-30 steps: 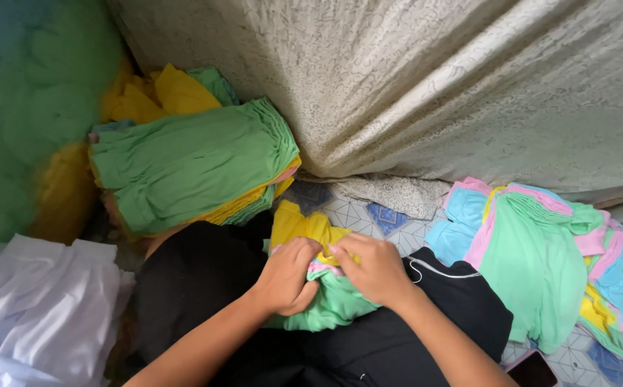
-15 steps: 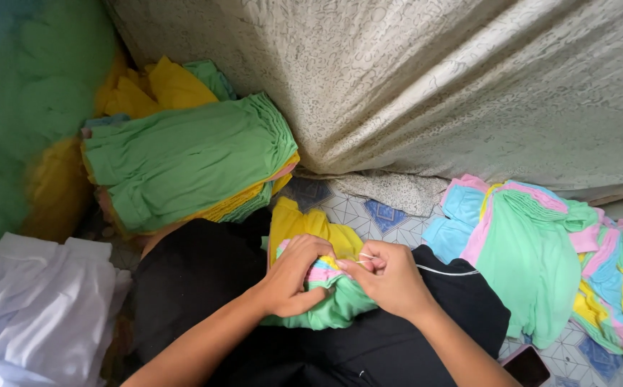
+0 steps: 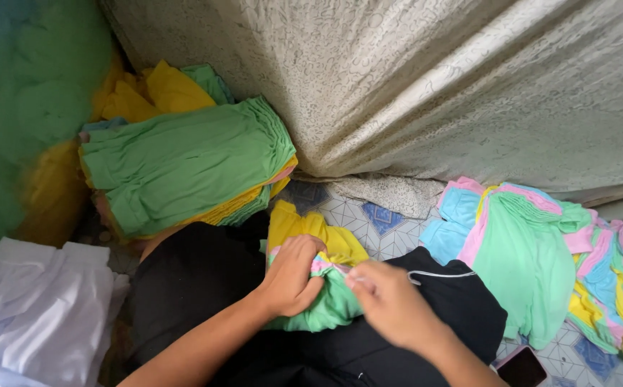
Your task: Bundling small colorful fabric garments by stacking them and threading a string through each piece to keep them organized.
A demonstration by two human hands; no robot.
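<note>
My left hand (image 3: 293,276) grips a small green and yellow garment (image 3: 329,304) with a pink edge, bunched on my lap over black trousers (image 3: 204,276). My right hand (image 3: 390,301) is just to the right of it, fingers pinched together as if on a thin thread or needle at the pink edge; the pinched thing is too small to tell. The yellow part of the garment (image 3: 311,226) sticks out beyond my left hand.
A folded stack of green and yellow cloth (image 3: 182,165) lies at upper left. A pile of pastel garments (image 3: 533,251) spreads at right on the patterned tile floor (image 3: 383,215). A pale curtain (image 3: 433,86) hangs behind. White cloth (image 3: 32,308) lies lower left; a phone (image 3: 520,367) lower right.
My right hand has pulled away to the right and down from the garment. The left hand keeps its hold on the cloth.
</note>
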